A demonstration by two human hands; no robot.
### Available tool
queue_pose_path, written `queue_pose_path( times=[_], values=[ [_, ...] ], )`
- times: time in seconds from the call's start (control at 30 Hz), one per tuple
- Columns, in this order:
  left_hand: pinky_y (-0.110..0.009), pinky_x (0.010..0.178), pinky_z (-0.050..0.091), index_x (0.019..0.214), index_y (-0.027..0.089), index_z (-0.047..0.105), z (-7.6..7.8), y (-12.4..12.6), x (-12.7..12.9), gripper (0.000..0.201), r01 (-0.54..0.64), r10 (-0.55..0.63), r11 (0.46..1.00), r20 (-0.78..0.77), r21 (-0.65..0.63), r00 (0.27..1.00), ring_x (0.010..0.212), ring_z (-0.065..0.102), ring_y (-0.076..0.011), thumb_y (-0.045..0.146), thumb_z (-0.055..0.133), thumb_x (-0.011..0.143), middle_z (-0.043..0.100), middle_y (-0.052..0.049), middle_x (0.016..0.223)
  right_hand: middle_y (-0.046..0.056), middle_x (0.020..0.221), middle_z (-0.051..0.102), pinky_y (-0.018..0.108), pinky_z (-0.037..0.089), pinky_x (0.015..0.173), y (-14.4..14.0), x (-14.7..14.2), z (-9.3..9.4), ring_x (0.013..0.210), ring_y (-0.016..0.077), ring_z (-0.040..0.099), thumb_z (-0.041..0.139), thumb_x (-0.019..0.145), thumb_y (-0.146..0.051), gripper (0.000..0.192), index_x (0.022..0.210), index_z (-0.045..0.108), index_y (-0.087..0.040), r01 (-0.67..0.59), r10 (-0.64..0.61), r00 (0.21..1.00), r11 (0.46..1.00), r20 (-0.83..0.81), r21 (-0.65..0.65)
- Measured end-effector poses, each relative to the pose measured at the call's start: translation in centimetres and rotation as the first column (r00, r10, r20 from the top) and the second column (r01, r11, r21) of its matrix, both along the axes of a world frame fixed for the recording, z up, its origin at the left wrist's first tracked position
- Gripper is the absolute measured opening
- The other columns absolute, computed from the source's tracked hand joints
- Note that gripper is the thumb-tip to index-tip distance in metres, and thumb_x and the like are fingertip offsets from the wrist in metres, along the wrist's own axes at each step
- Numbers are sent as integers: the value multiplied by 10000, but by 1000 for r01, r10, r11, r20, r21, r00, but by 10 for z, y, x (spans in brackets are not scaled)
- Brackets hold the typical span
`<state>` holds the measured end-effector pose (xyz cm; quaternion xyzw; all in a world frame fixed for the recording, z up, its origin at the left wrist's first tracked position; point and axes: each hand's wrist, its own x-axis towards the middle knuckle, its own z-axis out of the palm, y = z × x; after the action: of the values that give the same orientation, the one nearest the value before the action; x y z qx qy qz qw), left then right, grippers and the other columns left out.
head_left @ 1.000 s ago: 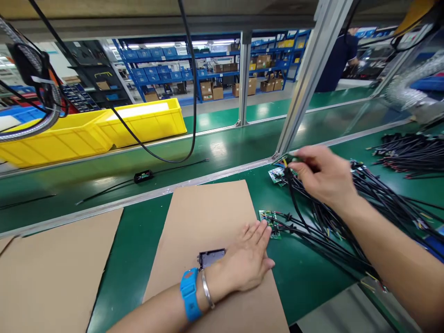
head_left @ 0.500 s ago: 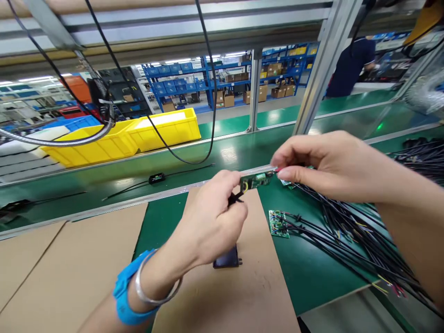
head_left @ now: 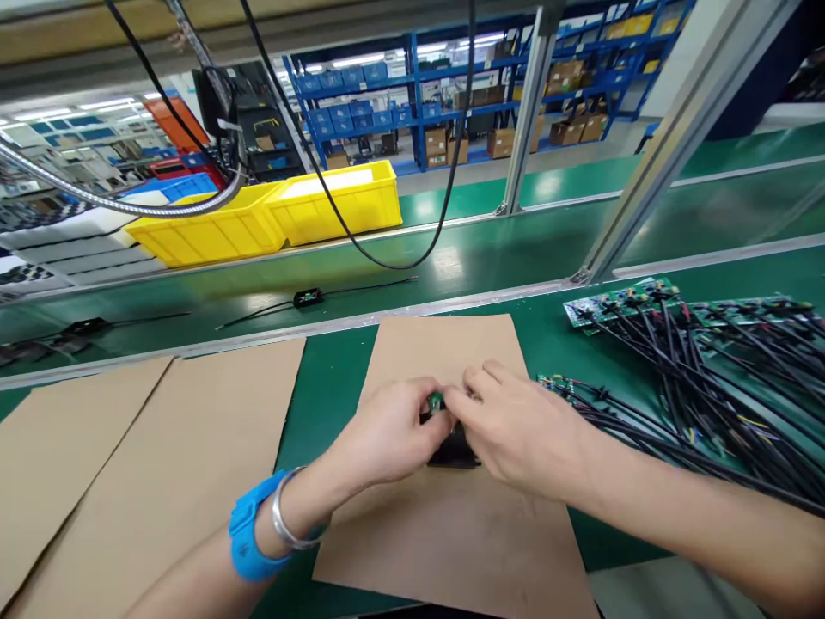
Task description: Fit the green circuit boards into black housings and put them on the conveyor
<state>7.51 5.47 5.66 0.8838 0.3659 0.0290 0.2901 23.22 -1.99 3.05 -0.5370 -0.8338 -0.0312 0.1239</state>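
My left hand [head_left: 387,430] and my right hand [head_left: 516,425] meet over the middle cardboard sheet [head_left: 451,516]. Between their fingertips they pinch a small green circuit board [head_left: 436,401], mostly hidden by the fingers. Directly under it a black plastic housing [head_left: 455,451] lies on the cardboard, partly covered by both hands. I cannot tell whether the board touches the housing. A blue wrist strap [head_left: 248,537] and a metal bracelet sit on my left wrist.
A heap of green boards with black cables [head_left: 696,370] lies to the right on the green mat. A second cardboard sheet [head_left: 142,456] lies left. Beyond a metal rail runs a conveyor [head_left: 451,258] carrying a black wired unit [head_left: 308,297]. Yellow bins [head_left: 335,206] stand behind.
Both hands have come down from mid-air to the cardboard with the green board, and now hold it right above the black housing. The view has tilted down and shifted.
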Motion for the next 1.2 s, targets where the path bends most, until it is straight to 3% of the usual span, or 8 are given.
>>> queue_pose_path(
  times=[0.1, 0.23, 0.4, 0.57, 0.77, 1.0, 1.13, 1.2],
  values=[
    [-268, 562, 396, 960, 199, 619, -19, 10, -22, 247, 80, -85, 994, -77, -69, 993, 671, 589, -181, 392, 587, 811, 635, -11, 754, 98, 937, 527, 326, 444, 664, 1, 5, -29, 840, 232, 529, 466, 895, -177, 163, 1001, 589, -162, -58, 47, 996, 987, -76, -147],
    [-381, 824, 488, 1238, 226, 529, -51, 17, -39, 639, 131, -132, 991, -88, -16, 987, 955, 606, -268, 447, 746, 679, 580, -84, 1144, 55, 901, 503, 279, 410, 606, 11, 8, -60, 730, 175, 530, 523, 894, -213, 111, 962, 608, -190, -78, 43, 992, 951, -121, -300],
    [-376, 853, 511, 1178, 239, 580, -73, 21, -42, 444, 201, -203, 978, -52, -51, 978, 959, 611, -246, 285, 680, 747, 574, -70, 1124, 38, 898, 485, 260, 336, 549, 22, 9, -69, 674, 154, 501, 519, 866, -167, 196, 1035, 596, -227, -137, 93, 985, 935, -147, -327],
    [-366, 849, 525, 1227, 241, 559, -81, 23, -43, 485, 169, -168, 981, 14, -94, 986, 928, 623, -228, 297, 665, 757, 574, -61, 1129, 19, 849, 451, 272, 241, 513, 30, 11, -69, 618, 137, 436, 493, 855, -114, 189, 937, 607, -241, -180, 145, 979, 943, -141, -279],
    [-399, 828, 539, 1223, 251, 530, -83, 19, -42, 479, 120, -131, 987, -105, -104, 986, 907, 622, -226, 298, 677, 770, 553, -43, 1130, 29, 847, 457, 302, 221, 516, 33, 10, -75, 624, 145, 435, 499, 845, -96, 147, 880, 587, -209, -210, 197, 977, 949, -80, -236],
    [-399, 803, 558, 1236, 230, 517, -88, 15, -43, 505, 103, -110, 991, -90, -80, 990, 889, 625, -219, 276, 696, 766, 547, -56, 1121, 33, 828, 439, 311, 139, 505, 26, 1, -84, 618, 165, 439, 498, 810, -74, 152, 833, 559, -211, -95, 71, 991, 973, -116, -210],
    [-348, 904, 529, 1291, 254, 468, -82, 22, -49, 563, 184, -188, 979, -41, -90, 981, 1007, 596, -193, 252, 711, 783, 531, -42, 1197, 39, 833, 444, 305, 108, 505, 27, -1, -84, 627, 165, 439, 475, 772, -40, 208, 830, 573, -214, -69, 34, 989, 967, -147, -246],
    [-347, 890, 535, 1306, 251, 431, -79, 23, -52, 552, 213, -215, 977, -74, -25, 974, 1029, 585, -190, 178, 664, 811, 544, -41, 1186, 40, 840, 449, 300, 108, 504, 28, -1, -83, 622, 156, 426, 466, 771, -35, 225, 830, 585, -217, -63, 20, 986, 963, -165, -263]
  ],
)
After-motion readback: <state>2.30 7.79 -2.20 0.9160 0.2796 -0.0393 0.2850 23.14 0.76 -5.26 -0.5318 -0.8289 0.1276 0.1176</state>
